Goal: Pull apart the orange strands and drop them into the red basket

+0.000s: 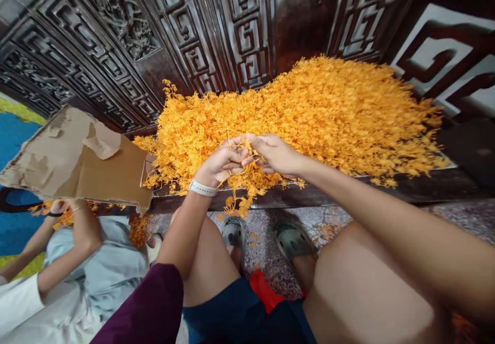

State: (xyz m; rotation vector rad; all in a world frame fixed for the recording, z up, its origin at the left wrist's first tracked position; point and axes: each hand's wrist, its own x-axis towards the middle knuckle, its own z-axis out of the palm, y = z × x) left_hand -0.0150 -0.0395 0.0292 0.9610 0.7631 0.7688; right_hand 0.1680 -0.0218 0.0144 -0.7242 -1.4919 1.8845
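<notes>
A long heap of small orange plastic-looking pieces (pixel 309 112) lies on a dark wooden bench against a carved panel. My left hand (pixel 224 162), with a pale band on its wrist, is closed on some orange pieces just in front of the heap. Close against it, my right hand (pixel 276 153) pinches orange pieces too, the fingertips of both hands nearly touching. Below my hands a linked strand of orange pieces (pixel 242 199) hangs over the bench's front edge. The exact grip of the fingertips is partly hidden by the pieces.
Torn brown cardboard (pixel 112 174) stands at the left end of the heap. Beyond it, another person's hands (pixel 69 207) hold orange pieces. My sandalled feet (pixel 292 241) rest on the speckled floor, near a red object (pixel 265 291) and scattered orange bits.
</notes>
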